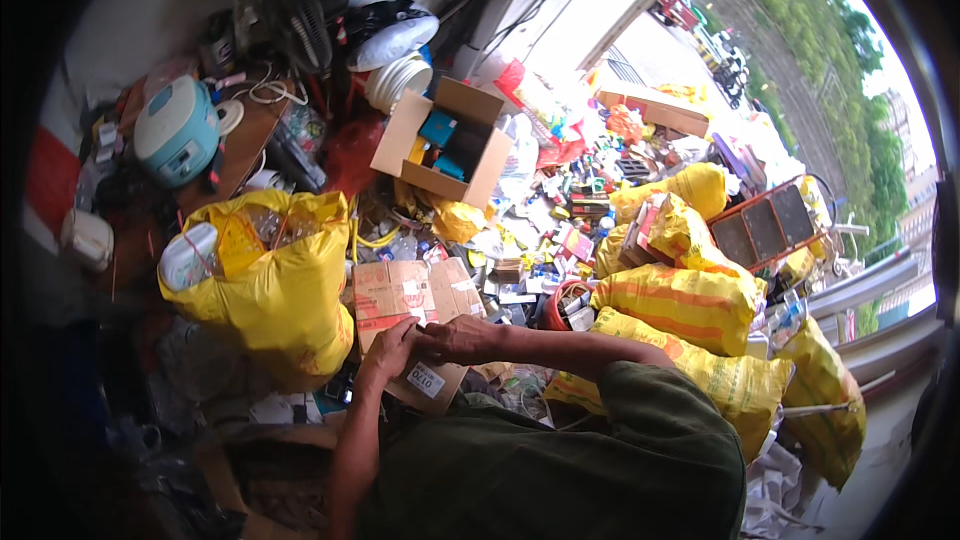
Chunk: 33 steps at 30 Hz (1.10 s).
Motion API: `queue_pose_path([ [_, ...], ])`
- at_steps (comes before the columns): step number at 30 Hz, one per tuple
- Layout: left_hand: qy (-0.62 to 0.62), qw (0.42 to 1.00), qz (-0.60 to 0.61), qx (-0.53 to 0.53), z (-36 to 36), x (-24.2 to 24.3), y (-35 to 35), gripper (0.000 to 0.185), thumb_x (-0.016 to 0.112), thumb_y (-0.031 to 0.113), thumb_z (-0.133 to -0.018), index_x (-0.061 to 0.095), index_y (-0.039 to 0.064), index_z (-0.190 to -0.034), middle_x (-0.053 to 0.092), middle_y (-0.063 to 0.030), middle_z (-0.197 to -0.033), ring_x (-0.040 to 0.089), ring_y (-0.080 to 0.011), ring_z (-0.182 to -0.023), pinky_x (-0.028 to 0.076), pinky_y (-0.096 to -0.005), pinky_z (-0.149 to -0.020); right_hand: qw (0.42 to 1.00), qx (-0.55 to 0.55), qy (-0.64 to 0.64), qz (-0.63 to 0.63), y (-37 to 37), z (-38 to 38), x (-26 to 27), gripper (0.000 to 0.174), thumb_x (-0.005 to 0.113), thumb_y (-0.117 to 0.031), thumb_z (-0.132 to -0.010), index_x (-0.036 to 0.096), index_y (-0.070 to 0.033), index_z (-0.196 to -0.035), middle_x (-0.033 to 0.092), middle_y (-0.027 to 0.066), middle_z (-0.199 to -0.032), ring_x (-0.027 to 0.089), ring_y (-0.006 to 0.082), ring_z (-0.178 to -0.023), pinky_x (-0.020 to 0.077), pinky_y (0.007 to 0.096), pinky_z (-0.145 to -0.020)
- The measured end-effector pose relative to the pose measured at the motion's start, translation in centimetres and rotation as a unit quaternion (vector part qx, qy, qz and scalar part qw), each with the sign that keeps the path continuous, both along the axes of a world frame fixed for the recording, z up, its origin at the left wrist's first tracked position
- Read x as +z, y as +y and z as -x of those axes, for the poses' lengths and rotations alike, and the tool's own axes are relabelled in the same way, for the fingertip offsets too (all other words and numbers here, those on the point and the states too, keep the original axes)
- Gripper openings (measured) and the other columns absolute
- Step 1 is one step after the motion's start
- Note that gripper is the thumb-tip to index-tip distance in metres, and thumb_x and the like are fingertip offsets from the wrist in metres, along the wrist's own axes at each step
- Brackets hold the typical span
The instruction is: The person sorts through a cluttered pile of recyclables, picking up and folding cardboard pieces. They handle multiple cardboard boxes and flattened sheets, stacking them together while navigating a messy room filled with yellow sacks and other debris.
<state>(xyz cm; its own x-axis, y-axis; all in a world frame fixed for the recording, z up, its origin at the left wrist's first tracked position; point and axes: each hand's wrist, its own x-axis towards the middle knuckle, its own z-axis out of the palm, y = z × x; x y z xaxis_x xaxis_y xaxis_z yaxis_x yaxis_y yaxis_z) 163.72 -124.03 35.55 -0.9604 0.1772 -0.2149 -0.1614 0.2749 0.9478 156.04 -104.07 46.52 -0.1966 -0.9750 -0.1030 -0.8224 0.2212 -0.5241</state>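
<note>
My left hand (388,351) and my right hand (459,340) meet fingertip to fingertip over the near edge of a brown cardboard box (397,289). Whatever lies between the fingers is too small and too hidden to make out. Tape and red print run across the box's upper panels, and a white label (426,380) with writing sits on the side facing me. Left of the box stands a bulging yellow woven sack (292,300), open at the top, with a white plastic container (189,256) inside.
Beyond the hands, an open carton (480,172) holds teal boxes. Loose small packages (525,255) cover the floor. Filled yellow sacks (675,307) are heaped at the right, beside a red-framed rack (765,225). A light-blue rice cooker (176,131) rests on a brown board (251,135).
</note>
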Motion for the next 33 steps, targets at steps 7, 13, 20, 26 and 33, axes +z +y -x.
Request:
queue_pose_path([
  [7,0.069,0.990,0.080,-0.096,1.3,7.1,3.8,0.036,0.059,0.031,-0.103,0.069,0.009,-0.129,0.069,-0.0235,-0.124,0.064,-0.0402,-0.120,0.051,-0.0448,-0.100,0.986,0.022,-0.152,0.065,5.9,-0.7,-0.3,0.038,0.064,-0.007,-0.091,0.058,-0.001,-0.128,0.061,0.0237,-0.116,0.062,0.0432,-0.110,0.0523,0.0511,-0.090],
  [13,0.145,0.982,0.123,-0.021,1.9,8.7,1.7,0.032,0.058,0.024,-0.103,0.069,0.007,-0.128,0.070,-0.0215,-0.123,0.065,-0.0392,-0.119,0.052,-0.0461,-0.099,0.944,-0.088,-0.266,0.176,4.8,0.7,-0.1,0.023,0.068,-0.009,-0.086,0.055,-0.002,-0.104,0.057,0.0157,-0.099,0.058,0.0359,-0.096,0.0471,0.0435,-0.087],
  [20,0.146,0.983,0.108,0.031,2.9,11.4,-0.9,0.032,0.056,0.025,-0.103,0.069,0.007,-0.126,0.071,-0.0241,-0.110,0.070,-0.0408,-0.105,0.055,-0.0447,-0.088,0.858,-0.229,-0.438,0.139,1.0,-0.5,4.8,0.014,0.066,-0.012,-0.102,0.054,-0.005,-0.100,0.062,0.0024,-0.091,0.060,0.0107,-0.089,0.0501,0.0293,-0.083],
  [26,0.121,0.988,0.027,0.095,0.4,6.8,-3.9,0.043,0.052,0.037,-0.107,0.070,0.000,-0.115,0.073,-0.0218,-0.103,0.072,-0.0299,-0.106,0.053,-0.0388,-0.089,0.745,-0.216,-0.577,0.254,-1.5,-1.5,0.5,0.022,0.070,-0.020,-0.100,0.051,-0.009,-0.100,0.063,0.0032,-0.088,0.060,0.0124,-0.078,0.0480,0.0265,-0.073],
  [33,0.124,0.968,0.003,0.220,-2.7,6.8,-3.4,0.036,0.057,0.032,-0.103,0.073,0.003,-0.115,0.075,-0.0138,-0.107,0.070,-0.0239,-0.110,0.054,-0.0344,-0.093,0.742,-0.245,-0.583,0.223,-4.6,-3.0,-1.4,0.015,0.065,-0.018,-0.104,0.053,-0.009,-0.101,0.065,0.0012,-0.090,0.060,0.0109,-0.083,0.0488,0.0266,-0.079],
])
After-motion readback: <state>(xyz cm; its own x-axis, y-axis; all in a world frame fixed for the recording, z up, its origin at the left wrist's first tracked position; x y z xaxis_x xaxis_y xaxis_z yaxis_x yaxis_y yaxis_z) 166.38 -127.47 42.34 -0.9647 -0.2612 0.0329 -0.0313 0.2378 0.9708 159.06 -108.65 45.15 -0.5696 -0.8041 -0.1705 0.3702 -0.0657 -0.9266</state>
